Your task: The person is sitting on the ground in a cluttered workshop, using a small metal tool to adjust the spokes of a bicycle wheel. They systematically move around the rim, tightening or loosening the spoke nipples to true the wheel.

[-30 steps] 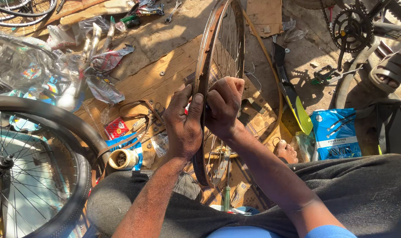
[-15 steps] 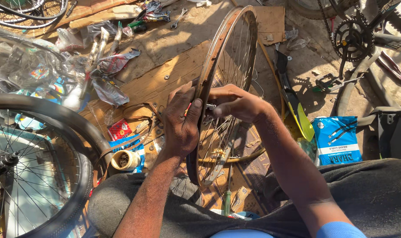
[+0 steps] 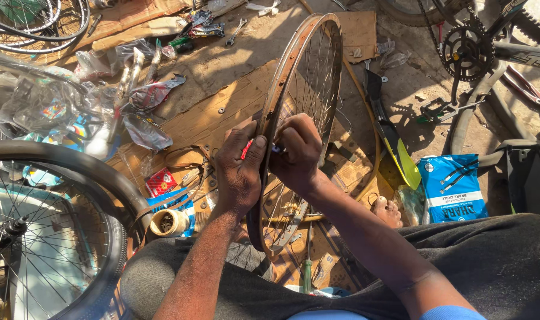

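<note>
A rusty bicycle wheel rim (image 3: 293,65) with thin spokes stands upright between my knees, edge toward me. My left hand (image 3: 239,169) grips the near side of the rim, thumb pressed against its edge, with something small and red just visible under the fingers. My right hand (image 3: 298,151) is closed against the rim from the right, fingertips pinched on a small part at the rim among the spokes; what it pinches is too small to tell.
A tyred bicycle wheel (image 3: 50,237) lies at the left. Cardboard sheets (image 3: 210,112), plastic bags (image 3: 50,106), a tape roll (image 3: 168,222), a blue packet (image 3: 454,189), a screwdriver (image 3: 306,266) and a bicycle's chainring (image 3: 467,50) surround me. A bare foot (image 3: 387,210) rests right of the rim.
My right hand has drawn back in against the rim beside the left hand. The view has shifted slightly; the rim stays upright in my grip.
</note>
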